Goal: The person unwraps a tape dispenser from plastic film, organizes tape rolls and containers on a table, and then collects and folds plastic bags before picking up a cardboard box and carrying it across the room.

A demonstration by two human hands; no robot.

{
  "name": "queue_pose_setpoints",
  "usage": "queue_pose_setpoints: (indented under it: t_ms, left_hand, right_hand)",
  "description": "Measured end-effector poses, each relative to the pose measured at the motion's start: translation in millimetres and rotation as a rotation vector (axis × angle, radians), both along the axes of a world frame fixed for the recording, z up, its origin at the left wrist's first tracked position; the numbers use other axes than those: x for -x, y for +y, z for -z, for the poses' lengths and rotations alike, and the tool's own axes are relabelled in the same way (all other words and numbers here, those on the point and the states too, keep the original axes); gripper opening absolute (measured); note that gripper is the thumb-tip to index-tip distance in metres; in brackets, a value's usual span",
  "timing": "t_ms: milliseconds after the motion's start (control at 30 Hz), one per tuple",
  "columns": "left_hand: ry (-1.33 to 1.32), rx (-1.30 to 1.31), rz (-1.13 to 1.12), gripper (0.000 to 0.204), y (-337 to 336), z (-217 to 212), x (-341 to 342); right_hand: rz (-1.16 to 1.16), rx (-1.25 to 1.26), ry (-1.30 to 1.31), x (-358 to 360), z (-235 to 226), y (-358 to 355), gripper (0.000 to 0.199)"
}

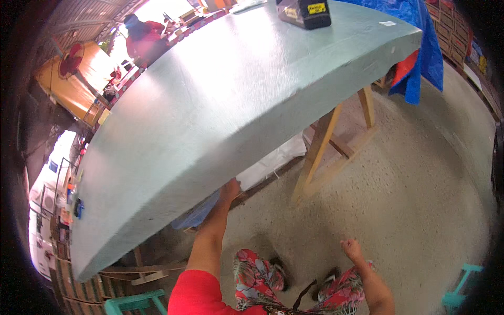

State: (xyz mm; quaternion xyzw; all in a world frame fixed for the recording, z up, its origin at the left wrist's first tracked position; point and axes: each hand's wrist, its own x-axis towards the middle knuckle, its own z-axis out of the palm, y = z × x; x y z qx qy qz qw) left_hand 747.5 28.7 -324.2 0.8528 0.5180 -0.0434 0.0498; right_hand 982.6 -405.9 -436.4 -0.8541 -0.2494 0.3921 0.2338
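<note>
My left arm reaches forward to the near edge of a large, pale grey-green tabletop with a thick side. My left hand is at the underside of that edge, beside a white sheet below the top. Its fingers are hidden, so what it touches does not show. Low over the floor on the right, my right hand hangs apart from the table, fingers curled in with nothing visible in them. On the far part of the tabletop stands a black box-like case with a yellow label.
A wooden trestle supports the top on the right. Blue tarp hangs at its far right end. Green plastic stools flank me. A person in red is beyond the table, near a red fan. Stacked crates line the right.
</note>
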Motion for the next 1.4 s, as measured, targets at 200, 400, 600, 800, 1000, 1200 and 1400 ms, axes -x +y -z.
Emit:
queue_pose_setpoints:
  t_ms: [200, 400, 600, 800, 1000, 1200, 1400]
  left_hand:
    - [-0.135, -0.689, 0.090, 0.080, 76, 40, -39]
    - [-0.150, -0.680, -0.130, 0.098, 125, 3, -62]
    - [-0.164, -0.700, 0.036, 0.064, 211, 14, -7]
    - [-0.553, -0.481, 0.060, 0.057, 125, 7, -45]
    - [-0.298, -0.662, 0.156, 0.052, 93, 21, 35]
    - [-0.495, -0.761, 0.198, 0.048, 0, 30, 29]
    - [-0.477, -0.579, 0.487, 0.056, -5, 77, 47]
  right_hand:
    - [-0.007, -0.241, -0.063, -14, 74, 33, 0.031]
    - [0.055, -0.241, -0.103, -9, 104, 34, 0.028]
    - [-0.001, -0.124, -0.007, -5, 68, 34, 0.029]
    - [0.024, -0.130, -0.221, -23, 90, 57, 0.034]
    - [-0.285, -0.283, 0.168, 44, 69, 179, 0.045]
    - [-0.084, -0.444, 0.953, 86, 7, 237, 0.050]
    - [0.051, -0.547, 1.168, 126, -25, 348, 0.065]
